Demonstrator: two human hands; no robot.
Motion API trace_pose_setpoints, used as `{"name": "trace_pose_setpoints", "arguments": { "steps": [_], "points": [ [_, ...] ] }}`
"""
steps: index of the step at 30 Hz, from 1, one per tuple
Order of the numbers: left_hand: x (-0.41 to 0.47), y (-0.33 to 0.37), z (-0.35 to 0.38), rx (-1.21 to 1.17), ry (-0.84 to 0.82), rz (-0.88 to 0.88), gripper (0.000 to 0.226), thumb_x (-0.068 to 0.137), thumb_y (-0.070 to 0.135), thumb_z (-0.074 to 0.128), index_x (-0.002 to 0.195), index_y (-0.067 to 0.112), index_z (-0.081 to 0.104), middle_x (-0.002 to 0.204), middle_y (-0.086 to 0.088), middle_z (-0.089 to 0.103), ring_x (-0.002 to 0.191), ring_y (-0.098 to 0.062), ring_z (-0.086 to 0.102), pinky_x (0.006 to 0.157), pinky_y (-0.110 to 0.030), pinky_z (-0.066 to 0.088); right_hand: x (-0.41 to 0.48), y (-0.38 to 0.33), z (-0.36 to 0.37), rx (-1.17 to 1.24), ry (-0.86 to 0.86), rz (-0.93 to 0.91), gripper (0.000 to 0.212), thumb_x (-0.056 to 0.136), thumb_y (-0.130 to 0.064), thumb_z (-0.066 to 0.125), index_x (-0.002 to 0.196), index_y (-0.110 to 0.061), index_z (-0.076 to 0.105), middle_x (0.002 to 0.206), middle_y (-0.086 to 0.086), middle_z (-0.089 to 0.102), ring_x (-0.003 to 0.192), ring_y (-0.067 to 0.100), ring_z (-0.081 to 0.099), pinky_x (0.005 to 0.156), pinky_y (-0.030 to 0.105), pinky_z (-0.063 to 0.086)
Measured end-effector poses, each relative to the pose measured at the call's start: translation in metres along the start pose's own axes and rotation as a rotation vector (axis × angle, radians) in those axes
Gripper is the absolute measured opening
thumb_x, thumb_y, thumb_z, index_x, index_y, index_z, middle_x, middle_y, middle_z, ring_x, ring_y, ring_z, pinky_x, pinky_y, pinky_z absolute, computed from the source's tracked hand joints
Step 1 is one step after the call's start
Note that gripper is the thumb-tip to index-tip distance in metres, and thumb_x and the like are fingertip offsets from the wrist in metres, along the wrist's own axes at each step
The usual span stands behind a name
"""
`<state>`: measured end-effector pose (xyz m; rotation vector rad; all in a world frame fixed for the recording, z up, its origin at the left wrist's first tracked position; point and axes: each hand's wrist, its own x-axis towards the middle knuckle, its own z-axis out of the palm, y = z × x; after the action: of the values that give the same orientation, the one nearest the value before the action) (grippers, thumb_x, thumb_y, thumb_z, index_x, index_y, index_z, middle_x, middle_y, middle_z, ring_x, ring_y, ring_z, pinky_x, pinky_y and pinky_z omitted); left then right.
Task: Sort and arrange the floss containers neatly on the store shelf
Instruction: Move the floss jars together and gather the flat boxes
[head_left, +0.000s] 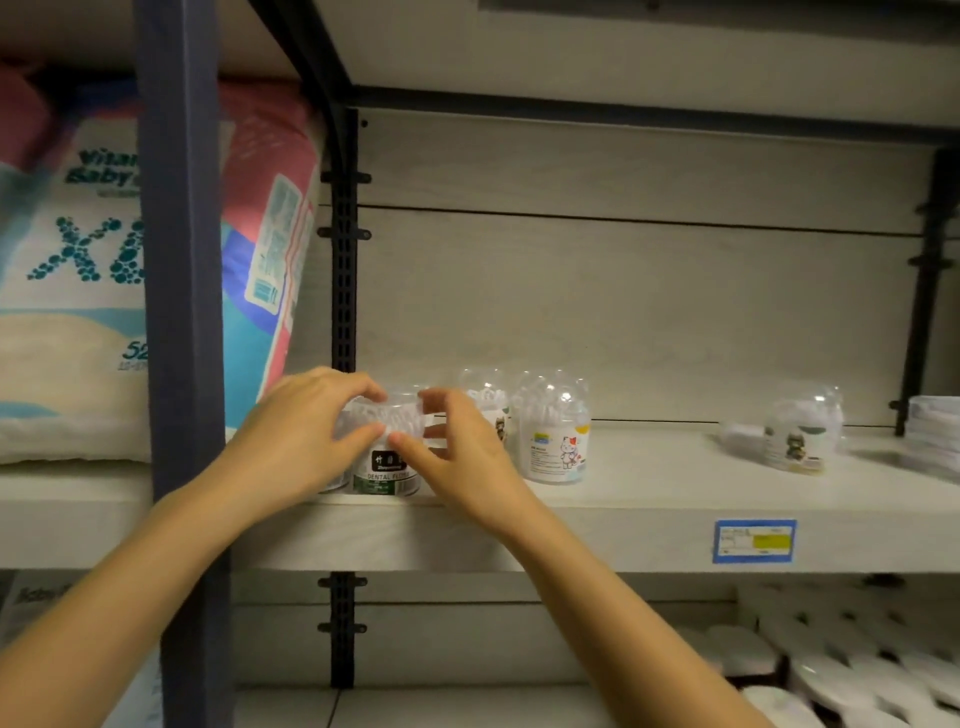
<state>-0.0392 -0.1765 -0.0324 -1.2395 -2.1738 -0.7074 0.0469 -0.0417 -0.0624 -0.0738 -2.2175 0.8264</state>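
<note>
Item 1. My left hand (306, 431) and my right hand (457, 452), both reaching over the front lip of the shelf (649, 499). A blue-bordered price tag (754, 541) sits on that lip, off to the right.

Item 2. Green-label floss container (387, 470), upright at the shelf's front edge, near its left end. It stands between my two hands. My left fingers (363, 388) curl over its clear lid from the left, thumb pressed on the front. My right fingers (441, 404) curl round the right side, thumb on the front just beside the left thumb. Both sets of fingers are narrow, holding this one container.

Item 3. Cat-label floss container (553, 436), clear domed lid, upright, just right of my right hand and not touching it.

Item 4. Second domed container (485, 397), further back, partly hidden by my right hand.

Item 5. Lone domed container (797, 431), well apart at the right; whether it stands straight I cannot tell.

Item 6. Stacked flat packs (935, 423), at the right edge of view, blurred.

Item 7. Diaper pack (78, 286), on the neighbouring bay to the left, behind a dark upright post (182, 312).
</note>
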Motion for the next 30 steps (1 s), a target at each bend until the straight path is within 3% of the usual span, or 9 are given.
{"name": "trace_pose_setpoints", "arguments": {
  "steps": [4, 7, 10, 12, 14, 17, 20, 25, 30],
  "points": [
    [-0.007, 0.031, 0.006, -0.056, 0.276, 0.094, 0.015, 0.084, 0.026, 0.063, 0.098, 0.021, 0.066, 0.099, 0.006, 0.063, 0.101, -0.019, 0.056, 0.087, -0.040, 0.043, -0.022, 0.005, -0.030, -0.096, 0.103, -0.112, 0.039, 0.090, -0.028, 0.057, 0.126, -0.018, 0.047, 0.127, -0.003, 0.052, 0.110, 0.009, 0.052, 0.096, 0.029, 0.044],
    [-0.009, 0.073, 0.016, -0.223, 0.326, 0.175, 0.007, 0.084, 0.027, 0.059, 0.087, 0.023, 0.065, 0.082, 0.017, 0.059, 0.082, -0.001, 0.053, 0.071, -0.031, 0.047, -0.042, 0.015, -0.074, -0.167, 0.184, -0.154, 0.020, 0.088, -0.026, 0.057, 0.107, -0.023, 0.061, 0.108, -0.010, 0.062, 0.097, 0.004, 0.058, 0.086, 0.028, 0.048],
    [0.001, 0.120, 0.039, -0.438, 0.242, 0.212, 0.008, 0.082, 0.020, 0.066, 0.085, 0.027, 0.065, 0.077, 0.014, 0.065, 0.086, 0.004, 0.056, 0.069, -0.011, 0.044, -0.058, 0.033, -0.129, -0.190, 0.223, -0.100, 0.010, 0.087, -0.023, 0.059, 0.094, -0.024, 0.066, 0.093, -0.013, 0.069, 0.086, 0.001, 0.062, 0.077, 0.023, 0.050],
    [0.010, 0.153, 0.059, -0.546, 0.199, 0.219, 0.012, 0.082, 0.015, 0.067, 0.084, 0.028, 0.066, 0.090, 0.016, 0.065, 0.085, 0.001, 0.059, 0.071, -0.007, 0.043, -0.068, 0.048, -0.168, -0.182, 0.234, -0.053, 0.009, 0.087, -0.020, 0.060, 0.090, -0.024, 0.068, 0.087, -0.015, 0.068, 0.082, 0.000, 0.062, 0.070, 0.016, 0.048],
    [0.021, 0.186, 0.081, -0.622, 0.135, 0.211, 0.016, 0.083, 0.014, 0.065, 0.086, 0.030, 0.065, 0.095, 0.019, 0.063, 0.086, -0.002, 0.059, 0.073, -0.010, 0.044, -0.074, 0.067, -0.208, -0.186, 0.254, -0.013, 0.011, 0.087, -0.017, 0.060, 0.089, -0.025, 0.067, 0.086, -0.015, 0.068, 0.081, 0.001, 0.062, 0.071, 0.018, 0.049],
    [0.043, 0.234, 0.110, -0.713, -0.011, 0.165, 0.015, 0.084, 0.015, 0.063, 0.091, 0.028, 0.063, 0.083, 0.007, 0.068, 0.084, -0.004, 0.060, 0.074, -0.010, 0.044, -0.073, 0.106, -0.268, -0.215, 0.366, 0.025, 0.013, 0.085, -0.015, 0.062, 0.096, -0.021, 0.065, 0.097, -0.009, 0.066, 0.090, 0.008, 0.061, 0.083, 0.030, 0.050],
    [0.071, 0.277, 0.136, -0.830, -0.170, 0.082, 0.019, 0.085, 0.012, 0.063, 0.101, 0.022, 0.060, 0.100, 0.002, 0.067, 0.088, -0.012, 0.060, 0.080, -0.018, 0.045, -0.063, 0.145, -0.318, -0.357, 0.456, 0.092, 0.037, 0.083, -0.028, 0.065, 0.118, -0.019, 0.054, 0.122, -0.001, 0.051, 0.112, 0.018, 0.050, 0.096, 0.034, 0.043],
    [0.108, 0.322, 0.174, -0.796, -0.371, -0.053, 0.037, 0.088, 0.017, 0.058, 0.124, 0.018, 0.050, 0.127, -0.004, 0.056, 0.110, -0.016, 0.054, 0.100, -0.034, 0.042, -0.050, 0.190, -0.350, -0.409, 0.262, 0.306, 0.072, 0.079, -0.047, 0.065, 0.137, -0.016, 0.035, 0.141, 0.008, 0.037, 0.124, 0.025, 0.045, 0.101, 0.034, 0.038],
    [0.122, 0.334, 0.192, -0.606, -0.548, -0.096, 0.058, 0.092, 0.021, 0.052, 0.144, 0.014, 0.028, 0.147, -0.006, 0.037, 0.133, -0.020, 0.039, 0.110, -0.038, 0.033, -0.046, 0.209, -0.346, -0.260, 0.121, 0.385, 0.075, 0.073, -0.047, 0.071, 0.135, -0.022, 0.038, 0.132, 0.008, 0.051, 0.120, 0.024, 0.050, 0.100, 0.038, 0.041]
  ]
}}
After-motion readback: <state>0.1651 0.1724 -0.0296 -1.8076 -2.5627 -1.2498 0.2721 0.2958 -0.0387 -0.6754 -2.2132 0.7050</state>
